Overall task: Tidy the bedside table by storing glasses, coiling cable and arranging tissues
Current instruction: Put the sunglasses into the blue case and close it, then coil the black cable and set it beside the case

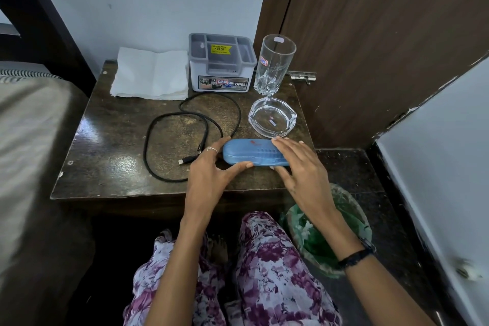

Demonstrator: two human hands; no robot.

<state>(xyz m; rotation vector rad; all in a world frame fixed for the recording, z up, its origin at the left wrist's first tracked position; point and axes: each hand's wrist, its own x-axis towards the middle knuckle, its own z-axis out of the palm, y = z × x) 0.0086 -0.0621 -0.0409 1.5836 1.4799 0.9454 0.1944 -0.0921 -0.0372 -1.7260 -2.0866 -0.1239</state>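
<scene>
A closed blue glasses case (250, 151) lies near the front right of the dark wooden bedside table (111, 145). My left hand (211, 169) grips the case's left end, thumb along its front edge and fingers behind. My right hand (299, 164) rests on its right end with fingers spread flat over it. A black cable (169, 124) sprawls in loose loops left of the case, its plug lying by my left hand. A stack of white tissues (150, 74) sits at the back left of the table.
A grey and white organiser box (222, 66) stands at the back centre. A tall drinking glass (274, 63) and a glass ashtray (272, 116) sit at the right. A bin with a green liner (330, 230) stands on the floor, a bed at the left.
</scene>
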